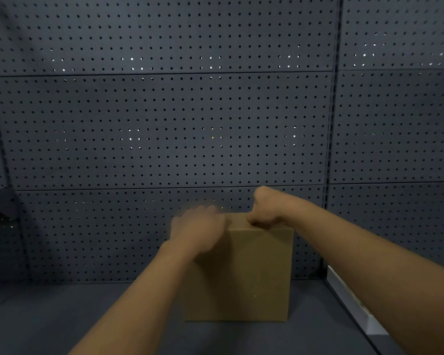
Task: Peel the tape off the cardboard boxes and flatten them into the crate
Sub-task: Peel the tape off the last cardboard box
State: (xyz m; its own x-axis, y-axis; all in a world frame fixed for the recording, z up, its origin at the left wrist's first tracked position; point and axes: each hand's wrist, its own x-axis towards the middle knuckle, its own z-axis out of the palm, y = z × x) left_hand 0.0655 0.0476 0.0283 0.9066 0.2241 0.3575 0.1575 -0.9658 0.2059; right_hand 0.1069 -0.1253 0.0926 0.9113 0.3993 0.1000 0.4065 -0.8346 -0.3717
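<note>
The top of the cardboard box (pixel 251 272) is hidden by both hands, so no tape can be made out there. The left hand (pixel 199 230) is blurred; it lies over the upper left corner of the box, and whether its fingers grip cannot be told. The right hand (pixel 264 208) is curled into a fist at the upper back edge, and what is pinched, if anything, cannot be seen. The box is plain brown, smooth and square-faced, and it stands upright on a dark matte shelf (pixel 62 316), close to a grey perforated panel (pixel 164 124). A pale strip (pixel 354 303) is seen at the right.
</note>
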